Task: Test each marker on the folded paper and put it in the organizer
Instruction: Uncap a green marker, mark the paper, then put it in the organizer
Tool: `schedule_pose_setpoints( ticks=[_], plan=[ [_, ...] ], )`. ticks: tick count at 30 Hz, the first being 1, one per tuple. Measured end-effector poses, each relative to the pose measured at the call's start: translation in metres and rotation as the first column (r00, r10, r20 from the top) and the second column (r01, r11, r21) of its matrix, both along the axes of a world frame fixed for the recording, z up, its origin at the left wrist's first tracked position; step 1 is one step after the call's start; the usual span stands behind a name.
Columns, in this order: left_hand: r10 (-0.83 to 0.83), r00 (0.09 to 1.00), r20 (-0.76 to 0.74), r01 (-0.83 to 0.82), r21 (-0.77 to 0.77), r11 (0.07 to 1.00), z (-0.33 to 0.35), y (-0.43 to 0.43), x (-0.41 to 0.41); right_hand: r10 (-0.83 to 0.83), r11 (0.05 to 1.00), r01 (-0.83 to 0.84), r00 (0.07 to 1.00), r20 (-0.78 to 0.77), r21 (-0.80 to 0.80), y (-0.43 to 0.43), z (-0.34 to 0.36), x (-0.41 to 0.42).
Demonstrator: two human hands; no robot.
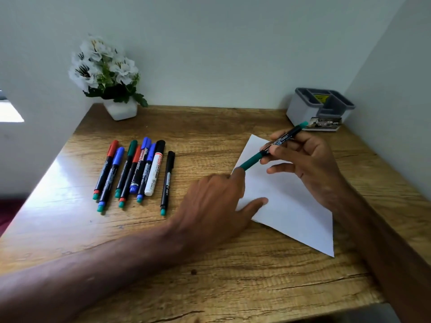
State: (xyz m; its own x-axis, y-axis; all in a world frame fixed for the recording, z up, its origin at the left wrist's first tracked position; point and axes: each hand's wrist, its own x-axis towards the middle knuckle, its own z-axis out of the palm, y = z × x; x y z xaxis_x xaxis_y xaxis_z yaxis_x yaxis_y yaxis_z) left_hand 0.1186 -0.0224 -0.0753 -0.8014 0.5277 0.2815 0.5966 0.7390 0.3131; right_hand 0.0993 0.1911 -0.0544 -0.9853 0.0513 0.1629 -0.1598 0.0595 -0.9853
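Our right hand (307, 159) grips the green marker (251, 160) above the folded paper (291, 206). Our left hand (210, 201) is relaxed, thumb on the paper, forefinger touching the marker's end. Its print is too blurred to read.

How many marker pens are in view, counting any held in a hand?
9. Eight marker pens lie together on the wooden desk, left of the white folded paper; the ninth, a green-capped marker, is in the right hand above it. The grey organizer may hide more.
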Motion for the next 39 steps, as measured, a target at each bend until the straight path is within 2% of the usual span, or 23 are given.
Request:
schedule_pose_setpoints(
  ticks=[2,4,7,10,12,14,15,17,20,23,33,39],
  plan=[
    [-0.031,0.992,-0.126,0.052,0.174,0.983,0.001,-0.008,-0.006,0.005,0.999,-0.005,1.0,0.0,-0.031,0.0,0.002,0.001],
    [-0.02,0.979,-0.202,0.068,0.232,0.97,0.001,-0.015,-0.013,0.019,0.997,-0.018,1.0,0.02,-0.079,-0.002,0.004,0.003],
    [-0.008,0.997,-0.082,0.025,0.211,0.977,0.002,-0.022,-0.022,0.051,0.99,-0.046,0.998,0.035,-0.137,-0.006,0.007,0.004],
    [-0.092,0.996,-0.02,0.094,0.275,0.957,0.002,-0.026,-0.027,0.08,0.992,-0.077,0.996,0.026,-0.1,0.0,0.009,0.005],
    [-0.125,0.99,-0.068,0.139,0.298,0.944,0.001,-0.029,-0.031,0.058,0.998,-0.059,0.998,0.024,0.037,0.008,0.011,0.006],
    [-0.129,0.984,-0.121,0.159,0.283,0.946,-0.001,-0.031,-0.036,-0.004,0.954,0.007,1.0,-0.012,0.3,0.015,0.012,0.009],
    [-0.128,0.982,-0.137,0.162,0.277,0.947,-0.001,-0.031,-0.037,-0.024,0.899,0.051,0.997,-0.068,0.436,0.017,0.011,0.011],
    [-0.125,0.981,-0.149,0.163,0.276,0.947,-0.002,-0.031,-0.038,0.039,0.734,0.141,0.968,-0.249,0.664,0.011,0.009,0.012],
    [-0.133,0.976,-0.172,0.175,0.253,0.952,-0.003,-0.028,-0.034,0.27,0.553,0.238,0.855,-0.443,0.798,-0.007,-0.007,0.008],
    [-0.144,0.97,-0.198,0.191,0.239,0.952,-0.003,-0.028,-0.033,0.375,0.524,0.25,0.791,-0.484,0.814,-0.02,-0.02,0.004],
    [-0.224,0.945,-0.237,0.274,0.201,0.941,-0.005,-0.028,-0.042,0.39,0.491,0.29,0.77,-0.505,0.822,-0.013,-0.029,0.002],
    [-0.219,0.942,-0.253,0.273,0.2,0.941,0.0,-0.031,-0.038,0.361,0.407,0.407,0.751,-0.553,0.818,-0.008,-0.021,0.005]
  ],
)
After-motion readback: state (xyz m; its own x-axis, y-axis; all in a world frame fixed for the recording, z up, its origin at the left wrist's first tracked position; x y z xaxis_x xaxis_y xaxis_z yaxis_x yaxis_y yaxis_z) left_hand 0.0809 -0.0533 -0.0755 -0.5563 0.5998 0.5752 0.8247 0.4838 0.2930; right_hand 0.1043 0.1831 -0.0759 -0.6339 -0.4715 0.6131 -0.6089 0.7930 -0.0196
